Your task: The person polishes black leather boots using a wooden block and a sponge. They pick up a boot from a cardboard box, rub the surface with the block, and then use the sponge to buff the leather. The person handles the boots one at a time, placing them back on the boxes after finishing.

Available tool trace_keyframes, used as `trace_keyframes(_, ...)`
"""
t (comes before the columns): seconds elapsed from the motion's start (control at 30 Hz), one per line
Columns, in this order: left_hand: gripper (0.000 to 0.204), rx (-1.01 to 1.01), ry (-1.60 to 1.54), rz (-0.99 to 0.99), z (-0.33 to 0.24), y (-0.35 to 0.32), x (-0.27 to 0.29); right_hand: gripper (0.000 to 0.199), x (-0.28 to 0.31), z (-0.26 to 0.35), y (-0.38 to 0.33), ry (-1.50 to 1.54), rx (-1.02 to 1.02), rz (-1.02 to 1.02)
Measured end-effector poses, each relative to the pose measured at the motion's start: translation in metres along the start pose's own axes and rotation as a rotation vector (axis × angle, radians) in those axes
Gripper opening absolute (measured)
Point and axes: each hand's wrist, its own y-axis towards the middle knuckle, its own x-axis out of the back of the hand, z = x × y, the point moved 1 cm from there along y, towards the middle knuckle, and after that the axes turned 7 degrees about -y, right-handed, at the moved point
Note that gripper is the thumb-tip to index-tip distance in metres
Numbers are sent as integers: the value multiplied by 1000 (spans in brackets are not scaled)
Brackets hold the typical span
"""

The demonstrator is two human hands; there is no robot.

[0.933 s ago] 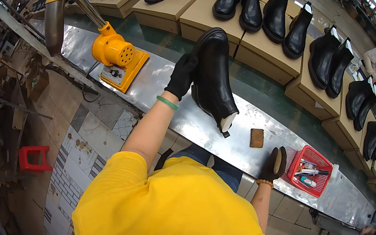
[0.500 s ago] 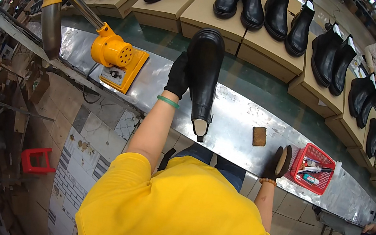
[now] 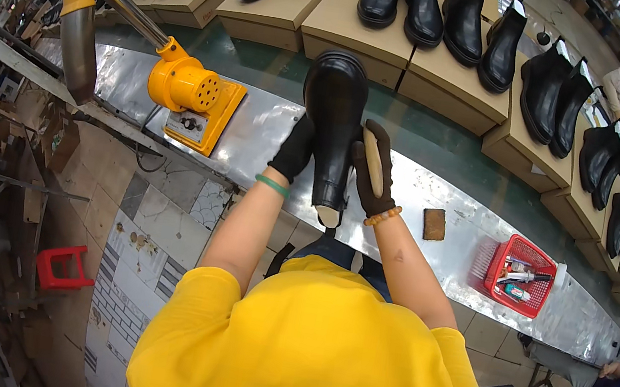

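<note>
A black ankle boot is held over the metal bench, its toe pointing away from me and its pale-lined opening toward my body. Wrapped around the boot's left side is my black-gloved left hand, partly hidden behind it. My right hand, gloved in black too, is close beside the boot's right side. Its fingers are closed on a long oval beige piece that looks like a wooden-backed shoe brush. Whether the brush touches the boot I cannot tell.
A brown square pad and a red basket of small tools and tubes are on the bench to the right. On the left stands a yellow machine with a metal nozzle. Cardboard boxes bearing black boots line the far side.
My right hand has moved from beside the red basket, left and away from me, to the boot, bringing the shoe brush. The boot has tilted a little in my left hand.
</note>
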Motion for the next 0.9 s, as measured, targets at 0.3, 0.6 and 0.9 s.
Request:
trace_keyframes(0.3,76,202,-715,-38,-28,-55,11,40,-24,45,-2,-11,-20,142)
trace_keyframes(0.6,72,127,-845,-156,-38,-97,27,41,-53,55,-19,-11,0,232)
trace_keyframes(0.9,61,-25,-501,-531,-42,-116,85,39,-61,29,-37,262,-215,310)
